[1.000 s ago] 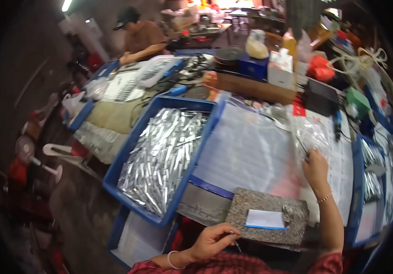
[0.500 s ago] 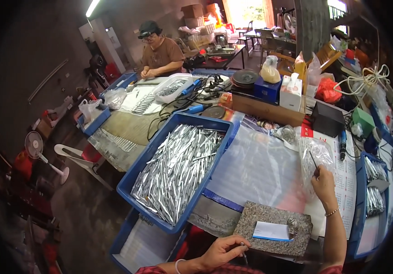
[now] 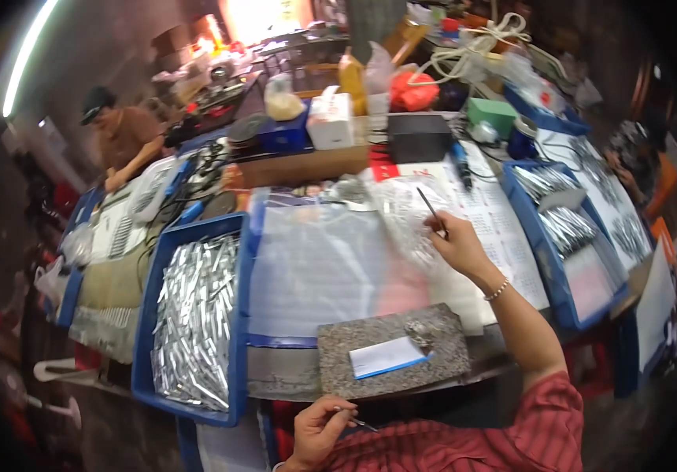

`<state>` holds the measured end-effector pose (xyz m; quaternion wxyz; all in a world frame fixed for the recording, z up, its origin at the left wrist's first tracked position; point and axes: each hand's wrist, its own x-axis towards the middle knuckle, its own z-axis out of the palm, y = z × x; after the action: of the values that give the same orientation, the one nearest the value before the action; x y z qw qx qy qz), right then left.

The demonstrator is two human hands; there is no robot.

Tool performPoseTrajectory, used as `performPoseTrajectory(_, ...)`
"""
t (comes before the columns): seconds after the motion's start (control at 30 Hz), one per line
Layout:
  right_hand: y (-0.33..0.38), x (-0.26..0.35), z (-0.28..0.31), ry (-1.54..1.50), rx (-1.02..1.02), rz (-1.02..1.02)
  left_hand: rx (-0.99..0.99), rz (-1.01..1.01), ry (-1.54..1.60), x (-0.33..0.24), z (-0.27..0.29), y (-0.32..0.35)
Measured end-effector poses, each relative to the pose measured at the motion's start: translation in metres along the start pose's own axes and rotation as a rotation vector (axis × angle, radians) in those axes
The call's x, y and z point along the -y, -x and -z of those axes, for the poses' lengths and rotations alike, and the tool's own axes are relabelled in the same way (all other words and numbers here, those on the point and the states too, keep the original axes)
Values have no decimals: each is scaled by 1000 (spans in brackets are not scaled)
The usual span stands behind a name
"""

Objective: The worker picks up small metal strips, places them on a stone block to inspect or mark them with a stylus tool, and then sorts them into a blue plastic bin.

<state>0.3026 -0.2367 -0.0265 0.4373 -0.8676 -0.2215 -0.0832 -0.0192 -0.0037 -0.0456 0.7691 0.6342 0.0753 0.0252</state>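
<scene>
My left hand (image 3: 319, 429) is closed at the table's near edge, pinching a thin silvery metal piece (image 3: 365, 425) between thumb and fingers. Farther off to the right, my right hand (image 3: 464, 250) grips a thin dark rod (image 3: 427, 201) that points up and left. This hand is over the edge of a crumpled clear plastic bag (image 3: 405, 212); contact with it is unclear. A speckled stone slab (image 3: 334, 366) lies between my hands. On it are a white pad with a blue edge (image 3: 386, 359) and a small clear lump (image 3: 419, 333).
A blue tray (image 3: 242, 315) full of slim metal pieces (image 3: 195, 322) stands left. Another blue tray (image 3: 563, 291) at right holds bagged metal pieces. Boxes, including a tissue box (image 3: 331, 119), line the back. One co-worker (image 3: 122, 138) sits far left, another person (image 3: 653, 173) far right.
The whole view has swung to the right, so the trays and slab appear farther left. Both hands keep their grips, and my right hand is still by the plastic bag.
</scene>
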Motion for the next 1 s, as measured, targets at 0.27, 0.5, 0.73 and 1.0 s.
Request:
performPoseTrajectory(0.27, 64, 71, 41, -618, 73, -325, 111, 52, 105, 2, -19, -14)
performPoseTrajectory(0.5, 151, 115, 4, -965, 334, -488, 163, 49, 199, 8, -32, -29)
performPoseTrajectory(0.73, 191, 109, -18, -854, 288, -455, 166, 44, 264, 12, -38, -31)
performPoseTrajectory(1.0, 203, 113, -15, -710, 396, -444, 100, 56, 294, 5, -34, -29)
